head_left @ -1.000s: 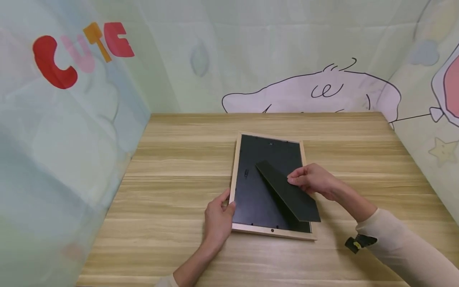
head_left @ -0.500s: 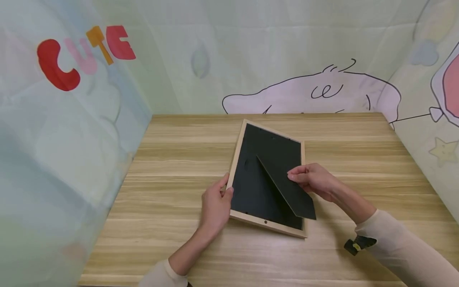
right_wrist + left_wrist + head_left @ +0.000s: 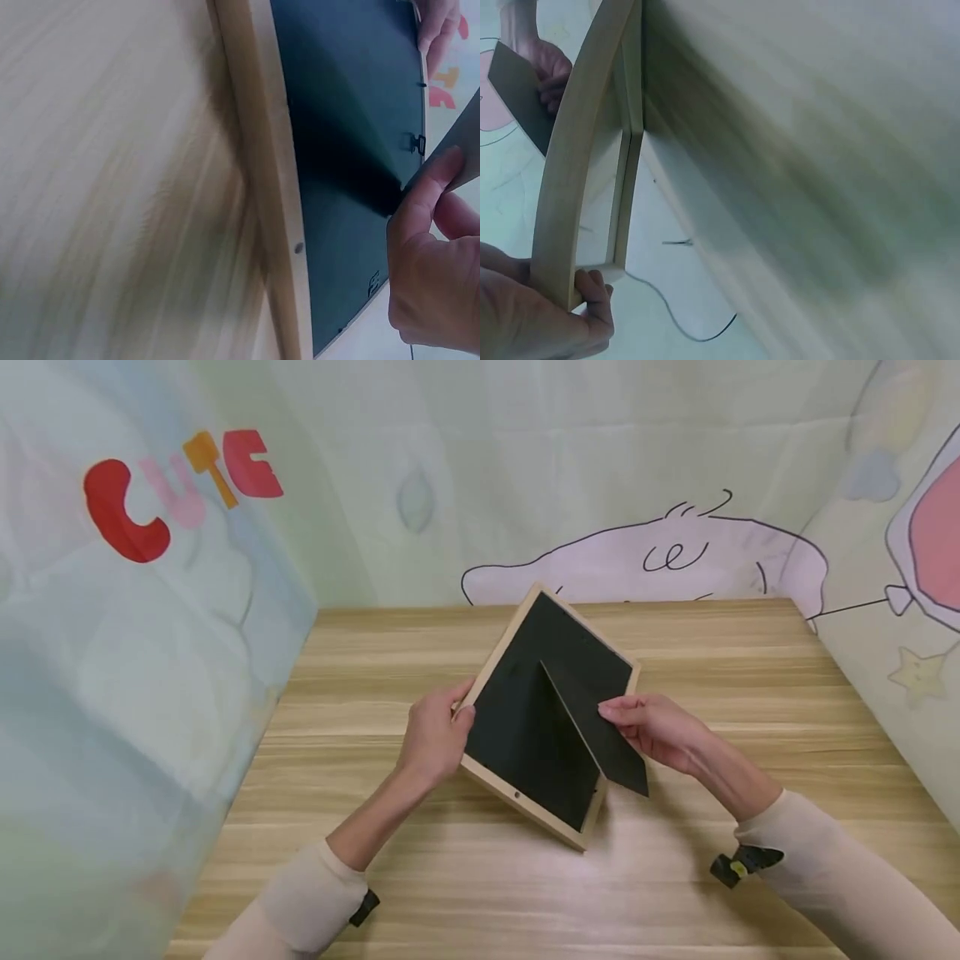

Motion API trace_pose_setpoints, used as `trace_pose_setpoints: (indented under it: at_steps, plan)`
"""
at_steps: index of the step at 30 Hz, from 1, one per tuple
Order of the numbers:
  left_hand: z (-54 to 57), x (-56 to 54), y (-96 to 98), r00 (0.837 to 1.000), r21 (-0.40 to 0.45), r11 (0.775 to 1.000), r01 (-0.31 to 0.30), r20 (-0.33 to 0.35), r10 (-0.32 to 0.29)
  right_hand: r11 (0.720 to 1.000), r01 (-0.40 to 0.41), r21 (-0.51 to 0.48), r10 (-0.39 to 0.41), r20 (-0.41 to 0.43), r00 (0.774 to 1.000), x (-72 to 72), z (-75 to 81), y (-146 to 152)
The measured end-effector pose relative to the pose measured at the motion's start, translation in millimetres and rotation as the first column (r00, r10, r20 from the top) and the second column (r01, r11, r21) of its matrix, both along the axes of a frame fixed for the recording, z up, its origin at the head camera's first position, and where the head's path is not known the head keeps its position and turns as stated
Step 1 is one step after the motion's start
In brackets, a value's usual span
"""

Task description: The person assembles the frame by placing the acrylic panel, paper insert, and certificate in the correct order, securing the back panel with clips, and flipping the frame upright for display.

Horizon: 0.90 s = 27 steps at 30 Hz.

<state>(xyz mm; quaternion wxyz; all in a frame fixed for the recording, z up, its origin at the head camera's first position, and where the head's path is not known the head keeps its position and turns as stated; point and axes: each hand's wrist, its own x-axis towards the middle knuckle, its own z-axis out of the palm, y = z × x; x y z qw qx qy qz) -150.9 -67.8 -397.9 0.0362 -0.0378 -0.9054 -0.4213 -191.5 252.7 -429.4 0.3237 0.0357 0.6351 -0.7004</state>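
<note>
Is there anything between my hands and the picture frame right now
No. The left hand already grips the picture frame by its left edge, and the right hand pinches its black stand flap.

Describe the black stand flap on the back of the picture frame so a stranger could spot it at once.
On the wooden table, the left hand tilts up a light wood picture frame, black back toward the viewer. From the middle of that back a narrow black stand flap swings out, pinched by the right hand. It alone juts from the flat backing, a slanted strip widening toward its free end.
</note>
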Motion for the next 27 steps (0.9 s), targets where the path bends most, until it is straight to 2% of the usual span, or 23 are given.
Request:
trace_pose_setpoints:
  at_steps: [8,14,20,27]
  plan:
    - [28.3,-23.5,-4.4,0.990,-0.097,0.988,0.122,-0.055,-0.127,0.988,-0.007,-0.157,0.008,0.005,1.000,0.8,8.4,8]
    - [49.2,-38.0,-6.5,0.964,-0.199,0.958,0.207,-0.127,-0.235,0.980,-0.003,-0.199,0.005,0.011,1.000,3.5,14.6,15]
    - [65.0,-45.8,-3.0,0.926,-0.300,0.917,0.264,-0.187,-0.328,0.971,-0.019,-0.238,0.018,-0.004,1.000,7.5,16.1,25]
    - [76.1,-50.5,4.1,0.859,-0.394,0.856,0.333,-0.247,-0.448,0.961,-0.091,-0.262,0.082,-0.047,0.996,14.5,1.9,30]
